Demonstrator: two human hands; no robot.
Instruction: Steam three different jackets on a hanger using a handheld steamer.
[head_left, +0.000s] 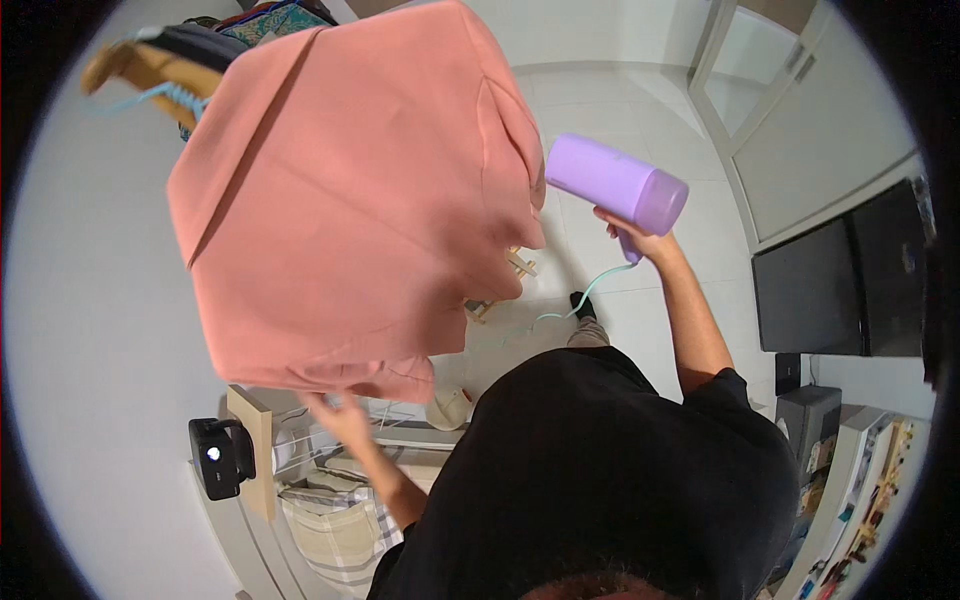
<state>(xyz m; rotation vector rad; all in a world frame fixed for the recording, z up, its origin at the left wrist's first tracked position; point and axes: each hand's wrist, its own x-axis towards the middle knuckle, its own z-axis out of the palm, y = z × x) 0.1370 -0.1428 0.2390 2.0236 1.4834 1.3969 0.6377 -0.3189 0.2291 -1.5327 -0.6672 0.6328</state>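
A pink garment (360, 180) hangs before me at the upper left, beside a wooden post (150, 75) with a light blue cord wound on it. My left hand (341, 420) is at the garment's lower edge, blurred, its fingertips partly behind the cloth; whether it grips the cloth is unclear. In my right hand (637, 238) is the handle of a purple handheld garment steamer (607, 176) with a translucent purple end. The steamer lies just right of the garment, apart from it in the picture. From its handle a pale green cord (592, 285) runs down towards the floor.
A black projector (217, 457) with a lit lens stands by a wooden board (255, 450) at the lower left, near a checked pillow (330, 532). A small wooden stand (491, 307) shows under the garment. At the right are a black cabinet (810, 292) and a shelf (840, 495) with small items.
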